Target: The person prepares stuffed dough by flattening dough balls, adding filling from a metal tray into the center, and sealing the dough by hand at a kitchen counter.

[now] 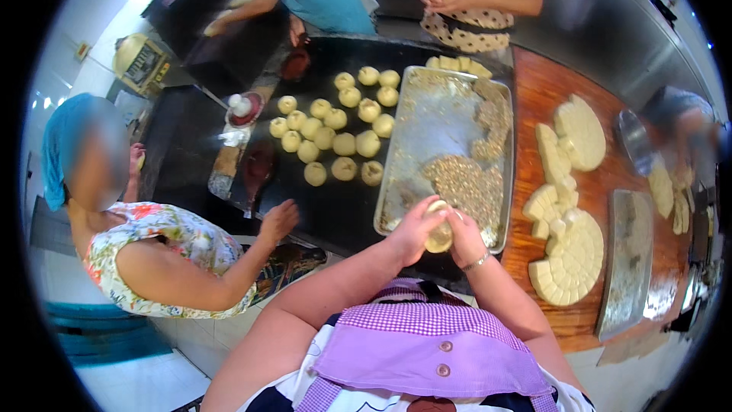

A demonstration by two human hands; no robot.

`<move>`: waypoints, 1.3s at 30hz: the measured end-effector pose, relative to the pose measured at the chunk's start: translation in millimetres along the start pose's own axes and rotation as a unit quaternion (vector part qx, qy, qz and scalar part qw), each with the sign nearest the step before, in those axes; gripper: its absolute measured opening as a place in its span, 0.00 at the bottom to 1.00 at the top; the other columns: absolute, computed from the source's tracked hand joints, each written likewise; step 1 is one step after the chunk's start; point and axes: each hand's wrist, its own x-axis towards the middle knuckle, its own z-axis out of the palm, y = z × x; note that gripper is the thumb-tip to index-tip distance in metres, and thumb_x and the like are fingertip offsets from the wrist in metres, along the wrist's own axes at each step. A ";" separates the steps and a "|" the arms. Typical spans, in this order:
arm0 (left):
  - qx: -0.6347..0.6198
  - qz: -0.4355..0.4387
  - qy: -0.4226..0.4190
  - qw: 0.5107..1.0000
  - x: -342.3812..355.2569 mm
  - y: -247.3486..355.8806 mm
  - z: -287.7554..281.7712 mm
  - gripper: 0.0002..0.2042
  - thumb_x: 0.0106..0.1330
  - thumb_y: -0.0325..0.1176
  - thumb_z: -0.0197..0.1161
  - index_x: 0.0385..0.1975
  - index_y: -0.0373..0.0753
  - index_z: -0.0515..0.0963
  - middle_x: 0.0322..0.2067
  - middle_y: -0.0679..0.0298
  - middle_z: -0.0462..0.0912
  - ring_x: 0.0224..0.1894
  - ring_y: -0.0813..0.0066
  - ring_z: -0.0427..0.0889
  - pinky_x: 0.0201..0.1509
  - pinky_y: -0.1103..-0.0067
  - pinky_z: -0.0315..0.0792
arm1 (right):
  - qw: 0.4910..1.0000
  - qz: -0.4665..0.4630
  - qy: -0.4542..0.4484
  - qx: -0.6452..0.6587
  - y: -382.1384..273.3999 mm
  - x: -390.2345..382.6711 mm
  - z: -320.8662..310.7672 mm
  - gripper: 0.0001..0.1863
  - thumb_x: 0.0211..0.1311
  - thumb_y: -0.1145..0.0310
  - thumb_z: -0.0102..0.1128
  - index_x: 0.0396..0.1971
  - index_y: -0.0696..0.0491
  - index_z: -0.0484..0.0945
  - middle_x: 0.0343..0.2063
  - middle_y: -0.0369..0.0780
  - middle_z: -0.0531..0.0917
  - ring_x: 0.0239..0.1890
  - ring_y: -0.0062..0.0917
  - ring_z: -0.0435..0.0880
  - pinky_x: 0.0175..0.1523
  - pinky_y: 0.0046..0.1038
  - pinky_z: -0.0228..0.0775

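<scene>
Both of my hands are closed around one pale round dough piece (438, 239), just over the near edge of a large metal tray. My left hand (412, 232) cups its left side, and my right hand (466, 239) presses it from the right, thumbs near its top. Beneath and beyond my fingers lies a crumbly brown filling (467, 183), heaped in the tray (418, 118). The filling extends up the tray's right side. To the left, several round dough balls (323, 137) rest on the black table. Whether filling is inside the held dough is hidden.
Right of the tray, cut dough slabs (566, 259) lie on a wooden board (526, 320), beside another metal tray (627, 259). More dough pieces (459, 66) sit behind the main tray. A person in a floral top (171, 259) is at the left; others work across the table.
</scene>
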 end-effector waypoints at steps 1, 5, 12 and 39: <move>-0.022 -0.004 0.036 0.999 -4.0 8.5 8.8 0.24 0.74 0.33 0.55 0.67 0.40 0.59 0.55 0.59 0.74 0.56 0.66 0.76 0.59 0.70 0.73 | 0.999 -0.008 0.019 0.024 -2.3 0.2 5.4 0.19 0.71 0.60 0.54 0.54 0.58 0.74 0.46 0.39 0.81 0.47 0.23 0.81 0.52 0.26 0.72; -0.129 0.050 -0.058 0.989 -10.6 21.9 8.5 0.20 0.77 0.35 0.48 0.65 0.39 0.59 0.55 0.58 0.74 0.58 0.65 0.75 0.63 0.69 0.69 | 0.986 -0.047 0.088 0.137 -19.9 -8.4 35.9 0.18 0.73 0.59 0.49 0.51 0.58 0.73 0.46 0.38 0.80 0.48 0.22 0.78 0.55 0.26 0.70; -0.132 0.105 -0.075 0.983 -23.8 15.8 21.9 0.18 0.74 0.33 0.53 0.61 0.38 0.66 0.55 0.61 0.75 0.58 0.70 0.74 0.62 0.70 0.69 | 0.977 -0.213 0.007 -0.024 -19.7 -4.5 25.6 0.23 0.69 0.61 0.57 0.58 0.58 0.69 0.51 0.38 0.76 0.53 0.22 0.73 0.61 0.27 0.63; 0.093 0.280 0.037 0.955 -9.2 -0.9 51.2 0.17 0.75 0.31 0.48 0.60 0.34 0.67 0.54 0.58 0.75 0.54 0.72 0.75 0.58 0.75 0.71 | 0.956 -0.265 0.112 -0.061 -32.3 -19.3 55.0 0.19 0.69 0.72 0.53 0.57 0.59 0.70 0.52 0.42 0.78 0.52 0.26 0.77 0.60 0.28 0.69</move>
